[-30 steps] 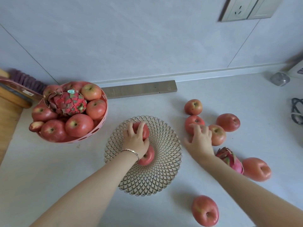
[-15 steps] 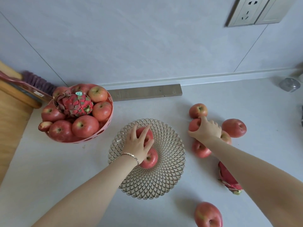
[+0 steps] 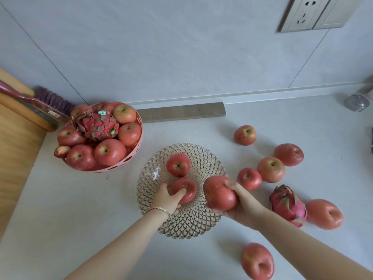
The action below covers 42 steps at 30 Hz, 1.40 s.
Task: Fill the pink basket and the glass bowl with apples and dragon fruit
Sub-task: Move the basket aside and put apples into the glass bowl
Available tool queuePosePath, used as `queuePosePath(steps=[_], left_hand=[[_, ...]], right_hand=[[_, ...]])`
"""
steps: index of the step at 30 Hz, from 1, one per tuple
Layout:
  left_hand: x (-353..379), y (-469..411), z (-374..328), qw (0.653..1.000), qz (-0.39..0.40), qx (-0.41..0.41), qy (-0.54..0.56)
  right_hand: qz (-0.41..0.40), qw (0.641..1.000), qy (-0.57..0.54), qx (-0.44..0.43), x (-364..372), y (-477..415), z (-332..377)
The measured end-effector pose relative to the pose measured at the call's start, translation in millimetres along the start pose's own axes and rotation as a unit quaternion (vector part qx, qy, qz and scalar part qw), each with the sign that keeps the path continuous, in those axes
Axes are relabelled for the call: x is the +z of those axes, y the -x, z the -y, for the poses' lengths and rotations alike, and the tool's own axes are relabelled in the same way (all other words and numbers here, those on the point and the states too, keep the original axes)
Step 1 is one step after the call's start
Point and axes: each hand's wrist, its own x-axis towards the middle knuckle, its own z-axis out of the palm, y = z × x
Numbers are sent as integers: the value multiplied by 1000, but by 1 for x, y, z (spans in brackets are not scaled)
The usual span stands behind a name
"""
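Pink basket (image 3: 140, 129), far left: heaped full. Glass bowl (image 3: 191, 224): two in; left hand (image 3: 168, 200) grips the nearer apple (image 3: 187, 187). Right hand (image 3: 243, 203) clasps a third apple (image 3: 219, 194) over the rim. Remaining on the right: six loose apples (image 3: 271, 169), one dragon fruit (image 3: 287, 205).

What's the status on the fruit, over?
Left hand grips near apple in glass bowl. Right hand holds large apple at bowl's right rim. Pink basket heaped. Nothing in the way; dragon fruit, six apples loose on counter.
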Motion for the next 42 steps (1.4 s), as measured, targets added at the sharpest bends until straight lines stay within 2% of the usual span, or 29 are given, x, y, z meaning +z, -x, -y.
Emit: queuePosePath(steps=[3,7,11,14,17,21,24,27,29,31,34,36,39,42], left_hand=[[0,0,-2,997,11,-21,77],[1,3,-2,997,-10,9,80],[-1,3,-1,995,-6,12,98],[-2,3,-2,994,7,4,104],[-3,1,-3,992,20,-6,127],[-7,-3,-4,982,52,-43,176],[-9,-4,-5,977,61,-59,196],[-11,-2,-7,985,60,-43,157],[-11,-1,-7,987,55,-32,145],[-11,0,-6,988,49,-33,144],[-12,0,-3,986,40,-39,157],[-12,1,-2,989,33,-37,142],[-12,0,-2,994,15,-30,108],[-9,-1,-1,997,-11,-18,77]], right_hand=[[7,1000,19,12,3,-2,-10],[-17,999,38,16,4,-7,-22],[23,999,31,15,2,-7,-27],[45,996,83,5,4,-2,-27],[2,989,146,-21,10,-1,-27],[-63,985,158,11,21,-2,-26],[-12,983,182,21,28,-2,-30],[39,975,219,19,32,-3,-35],[28,963,267,4,35,-4,-37],[-24,946,323,-18,40,-2,-38],[-135,886,441,-41,46,-1,-42],[-177,854,487,-47,50,-4,-47],[-193,812,550,-44,54,-13,-54],[-207,796,567,-51,57,-25,-60]])
